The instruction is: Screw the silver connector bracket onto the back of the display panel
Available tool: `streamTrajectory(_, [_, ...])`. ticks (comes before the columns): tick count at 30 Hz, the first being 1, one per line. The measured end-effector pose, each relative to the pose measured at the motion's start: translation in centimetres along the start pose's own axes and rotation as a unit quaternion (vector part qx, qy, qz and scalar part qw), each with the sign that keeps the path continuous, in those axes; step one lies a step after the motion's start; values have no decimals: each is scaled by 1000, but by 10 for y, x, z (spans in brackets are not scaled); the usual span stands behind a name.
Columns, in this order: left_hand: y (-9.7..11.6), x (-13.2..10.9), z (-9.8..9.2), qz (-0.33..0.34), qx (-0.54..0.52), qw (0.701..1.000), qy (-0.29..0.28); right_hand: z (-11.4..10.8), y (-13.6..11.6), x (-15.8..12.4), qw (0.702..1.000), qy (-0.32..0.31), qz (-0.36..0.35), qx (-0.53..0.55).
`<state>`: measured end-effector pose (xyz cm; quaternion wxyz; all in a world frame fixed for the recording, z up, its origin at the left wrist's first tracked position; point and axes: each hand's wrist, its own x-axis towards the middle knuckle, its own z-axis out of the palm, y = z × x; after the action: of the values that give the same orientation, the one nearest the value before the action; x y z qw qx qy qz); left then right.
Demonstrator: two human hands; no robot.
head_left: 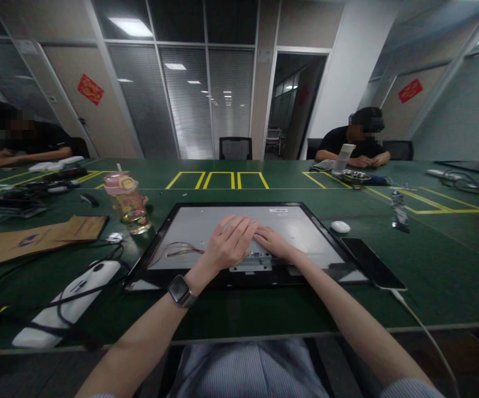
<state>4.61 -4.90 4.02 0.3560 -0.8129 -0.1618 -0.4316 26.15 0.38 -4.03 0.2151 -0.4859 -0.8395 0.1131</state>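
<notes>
A flat display panel with a black frame lies with its grey metal back facing up on the green table in front of me. My left hand, wrist wearing a watch, rests over the middle of the back with its fingers stretched out. Close beside it, my right hand lies low with extended fingers, their tips meeting the left hand. Beneath both hands, a metal bracket with a blue connector port is partly covered. Thin coloured wires run out to its left. Whatever lies under my palms is hidden.
A white power strip with black cables, a brown paper envelope and a pink-lidded drink bottle are left. A charging phone, white case and silver packet lie right. Two people sit across the table.
</notes>
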Motion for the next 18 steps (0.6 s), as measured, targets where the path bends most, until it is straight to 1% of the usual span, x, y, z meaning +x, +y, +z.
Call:
streamTrajectory(2, [1,0,0,0,-6,1000,4,1,1,0,1000,2,-1,2])
streamTrajectory(4, [2,0,1,-16,-44,999,4,1,1,0,1000,5,-1,4])
streamTrajectory(6, [3,0,2,-69,-118,991,-2,0,1,0,1000,5,-3,7])
streamTrajectory(7, [3,-1,3,-109,-166,980,-7,0,1,-1,1000,5,-2,7])
streamTrajectory(8, [3,-1,3,-156,-216,964,-11,-1,1,-1,1000,4,0,8])
streamTrajectory(9, [2,-1,4,-209,-271,940,-13,-2,0,-2,1000,2,4,10])
streamTrajectory(10, [1,-1,6,-265,-329,906,-14,-3,-1,-3,1000,1,8,12])
streamTrajectory(11, [-1,-1,7,-321,-391,863,-13,-4,-2,-3,1000,1,11,15])
streamTrajectory(12, [-5,0,8,-374,-452,810,-11,-5,-4,-4,1000,1,14,19])
streamTrajectory(14, [-13,1,9,-455,-563,690,-4,-7,-6,-4,1000,2,18,22])
streamTrajectory(15, [-17,1,9,-481,-598,641,0,-8,-7,-5,1000,2,20,22])
streamTrajectory(16, [-21,1,9,-502,-621,603,0,-8,-8,-5,1000,2,22,20])
streamTrajectory(17, [-25,1,9,-512,-632,582,-7,-8,-8,-4,1000,1,24,18])
streamTrajectory(18, [-28,1,8,-514,-627,585,-16,-8,-8,-4,1000,0,25,16])
